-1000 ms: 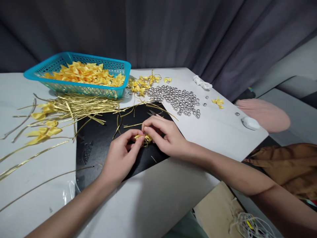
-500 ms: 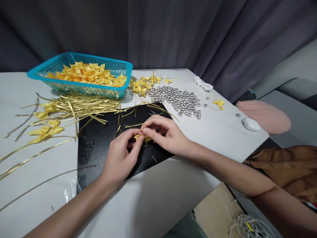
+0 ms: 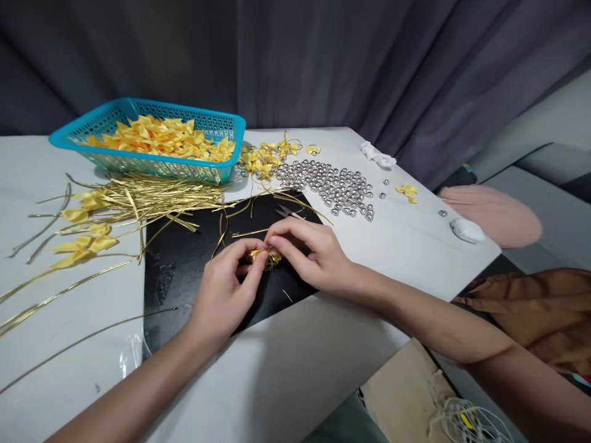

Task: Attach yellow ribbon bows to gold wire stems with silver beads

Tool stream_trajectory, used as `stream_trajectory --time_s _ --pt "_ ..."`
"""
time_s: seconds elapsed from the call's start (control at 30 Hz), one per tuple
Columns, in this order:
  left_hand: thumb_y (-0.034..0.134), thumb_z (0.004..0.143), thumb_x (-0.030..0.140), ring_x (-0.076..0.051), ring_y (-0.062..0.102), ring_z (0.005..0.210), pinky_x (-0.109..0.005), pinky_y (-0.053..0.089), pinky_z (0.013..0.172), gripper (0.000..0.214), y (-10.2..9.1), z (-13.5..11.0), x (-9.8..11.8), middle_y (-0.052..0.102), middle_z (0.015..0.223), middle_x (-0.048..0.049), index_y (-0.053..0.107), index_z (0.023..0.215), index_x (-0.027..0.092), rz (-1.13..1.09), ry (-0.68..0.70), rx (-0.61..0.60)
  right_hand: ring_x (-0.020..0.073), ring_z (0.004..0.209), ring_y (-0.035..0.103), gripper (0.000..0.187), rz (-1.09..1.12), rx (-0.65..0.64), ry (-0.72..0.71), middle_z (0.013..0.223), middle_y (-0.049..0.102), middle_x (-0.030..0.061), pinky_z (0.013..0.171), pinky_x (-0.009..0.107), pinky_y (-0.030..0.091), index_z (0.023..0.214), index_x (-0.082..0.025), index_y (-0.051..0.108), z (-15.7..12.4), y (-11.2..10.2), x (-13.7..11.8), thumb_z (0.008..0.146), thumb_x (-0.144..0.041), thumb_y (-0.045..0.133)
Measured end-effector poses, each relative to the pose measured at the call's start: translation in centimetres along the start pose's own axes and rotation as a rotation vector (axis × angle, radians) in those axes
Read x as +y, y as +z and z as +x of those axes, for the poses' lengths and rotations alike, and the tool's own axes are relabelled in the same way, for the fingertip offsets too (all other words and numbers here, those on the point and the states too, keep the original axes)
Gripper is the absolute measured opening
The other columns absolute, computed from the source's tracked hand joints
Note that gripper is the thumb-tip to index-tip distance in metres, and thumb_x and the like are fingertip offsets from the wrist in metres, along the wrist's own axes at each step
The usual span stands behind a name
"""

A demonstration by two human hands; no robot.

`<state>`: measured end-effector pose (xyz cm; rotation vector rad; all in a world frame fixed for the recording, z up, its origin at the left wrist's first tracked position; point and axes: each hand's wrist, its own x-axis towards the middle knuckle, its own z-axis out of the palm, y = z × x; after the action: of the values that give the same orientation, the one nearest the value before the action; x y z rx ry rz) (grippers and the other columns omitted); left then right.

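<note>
My left hand (image 3: 226, 286) and my right hand (image 3: 310, 252) meet over a black mat (image 3: 184, 271), both pinching a small yellow ribbon bow (image 3: 264, 255) wound with gold wire. Fingers of both hands are closed on it. Small scissors (image 3: 287, 213) lie on the mat just beyond my right hand. A pile of gold wire strips (image 3: 152, 197) lies to the left of the mat, with a few yellow bows (image 3: 85, 243) among them.
A blue basket (image 3: 221, 123) full of yellow bows stands at the back left. Several silver beads (image 3: 335, 187) are heaped at the back centre, finished bows (image 3: 265, 155) beside them. A white oval object (image 3: 467, 230) sits near the table's right edge.
The hands stay in place over the mat; the fingers of my right hand have shifted slightly around the bow. Nothing else has moved.
</note>
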<state>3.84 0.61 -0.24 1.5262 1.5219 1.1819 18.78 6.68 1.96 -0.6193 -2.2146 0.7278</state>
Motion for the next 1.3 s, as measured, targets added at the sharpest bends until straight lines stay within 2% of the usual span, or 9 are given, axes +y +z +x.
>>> stream_trajectory --time_s 0.07,0.2,0.3,0.5,0.67,0.77,0.87,1.07,1.3 --pt "0.054 0.084 0.031 -0.017 0.062 0.077 -0.023 0.048 0.066 0.018 0.0 0.0 0.0 0.069 0.090 -0.0053 0.065 0.089 0.017 0.017 0.017 0.000 0.0098 0.076 0.059 0.012 0.092 0.012 0.070 0.083 0.062 0.0035 0.067 0.021 0.048 0.085 -0.017 0.054 0.0 0.1 -0.1 0.092 -0.021 0.045" --pt "0.054 0.085 0.031 -0.017 0.063 0.078 -0.023 0.049 0.065 0.018 0.0 -0.1 0.0 0.069 0.092 -0.0056 0.064 0.091 0.017 0.019 0.032 -0.004 0.0077 0.070 0.061 0.015 0.493 -0.003 0.329 0.079 0.061 0.0015 0.064 0.019 0.051 0.086 -0.016 0.053 0.4 0.0 -0.1 0.089 -0.031 0.052" --pt "0.054 0.085 0.030 -0.016 0.063 0.074 -0.022 0.049 0.063 0.018 0.0 -0.2 -0.1 0.069 0.091 -0.0055 0.064 0.091 0.017 0.025 0.043 0.006 0.0064 0.068 0.062 0.020 0.663 -0.010 0.416 0.077 0.062 0.0008 0.063 0.017 0.052 0.084 -0.015 0.053 0.7 -0.1 0.0 0.085 -0.034 0.058" --pt "0.054 0.086 0.030 -0.017 0.064 0.080 -0.023 0.050 0.066 0.020 0.1 -0.1 -0.2 0.070 0.097 -0.0067 0.065 0.096 0.017 0.035 0.055 0.007 0.0065 0.069 0.064 0.026 0.626 -0.015 0.399 0.081 0.062 0.0013 0.061 0.017 0.053 0.085 -0.016 0.048 0.6 -0.1 0.0 0.086 -0.041 0.055" --pt "0.053 0.086 0.029 -0.015 0.063 0.075 -0.021 0.049 0.063 0.021 0.2 0.0 0.0 0.070 0.091 -0.0064 0.066 0.092 0.015 0.038 0.035 -0.016 0.0048 0.056 0.058 0.028 0.591 -0.013 0.351 0.072 0.058 -0.0026 0.050 0.015 0.049 0.086 -0.019 0.040 0.5 0.3 -0.2 0.089 -0.045 0.049" --pt "0.052 0.086 0.028 -0.014 0.061 0.073 -0.019 0.047 0.061 0.020 0.1 -0.1 0.0 0.070 0.087 -0.0055 0.066 0.090 0.014 0.066 0.066 -0.023 0.0036 0.052 0.054 0.025 0.641 -0.006 0.335 0.069 0.057 -0.0033 0.051 0.016 0.049 0.084 -0.017 0.043 0.7 0.3 0.0 0.088 -0.040 0.052" --pt "0.054 0.085 0.028 -0.013 0.061 0.072 -0.019 0.047 0.060 0.019 0.1 -0.2 -0.1 0.069 0.087 -0.0056 0.066 0.089 0.014 0.038 0.077 0.004 0.0038 0.051 0.054 0.022 0.783 -0.050 0.416 0.076 0.063 -0.0003 0.047 0.017 0.049 0.085 -0.015 0.052 1.0 0.1 0.5 0.084 -0.036 0.059" --pt "0.056 0.084 0.030 -0.012 0.060 0.068 -0.018 0.046 0.059 0.020 0.1 -0.1 -0.2 0.067 0.080 -0.0040 0.065 0.091 0.014 -0.040 -0.013 0.007 0.0047 0.064 0.062 0.019 0.906 -0.145 0.613 0.075 0.069 -0.0003 0.062 0.015 0.050 0.086 -0.014 0.069 1.2 -0.2 1.5 0.069 -0.020 0.075" --pt "0.058 0.083 0.031 -0.011 0.057 0.064 -0.018 0.044 0.054 0.018 0.1 -0.1 -0.2 0.065 0.078 -0.0025 0.065 0.087 0.015 -0.067 -0.046 0.009 0.0068 0.072 0.066 0.012 0.839 -0.024 0.533 0.077 0.072 -0.0008 0.071 0.018 0.050 0.079 -0.016 0.066 1.1 -0.1 1.4 0.073 -0.023 0.072"
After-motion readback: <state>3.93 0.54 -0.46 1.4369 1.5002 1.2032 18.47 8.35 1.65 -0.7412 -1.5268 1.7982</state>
